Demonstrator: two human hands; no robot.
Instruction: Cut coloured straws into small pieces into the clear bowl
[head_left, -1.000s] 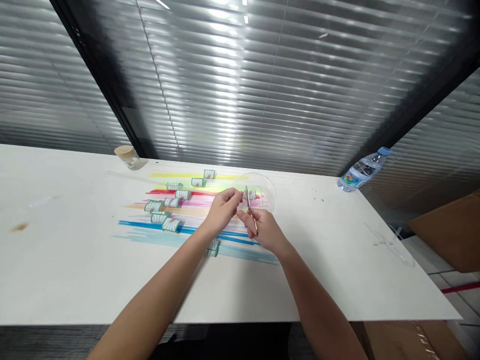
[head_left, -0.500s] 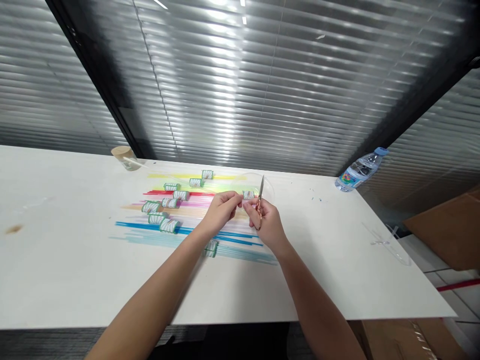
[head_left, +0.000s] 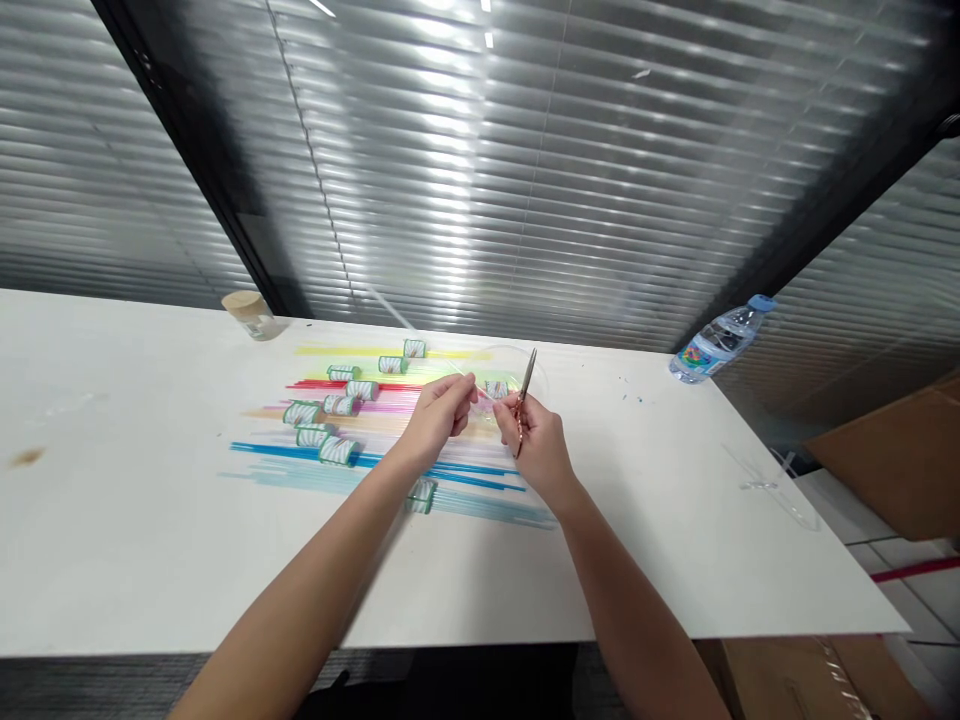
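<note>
Above the middle of the table, my left hand (head_left: 442,412) is closed in a pinch on a thin whitish strand (head_left: 391,308), whose far part sticks up behind the table and looks blurred. A short stretch of it spans the small gap to my right hand (head_left: 536,445). That hand grips scissors (head_left: 523,395) with rose-coloured handles, blades pointing up, while its thumb and forefinger pinch near the strand's end. Beneath my hands lie bundles of thin coloured sticks, among them blue sticks (head_left: 375,461) and red sticks (head_left: 319,384), with patterned paper wraps (head_left: 339,452) around several.
A lidded jar (head_left: 251,316) stands at the back left of the white table (head_left: 135,520). At the back right is a water bottle (head_left: 720,342). A clear looped strand (head_left: 780,490) lies near the right edge. Cardboard boxes (head_left: 892,460) are beyond that edge.
The strand's free end has swung from low by the jar to upright behind the sticks. My hands have drawn slightly apart, and the scissors have tilted a little to the right.
</note>
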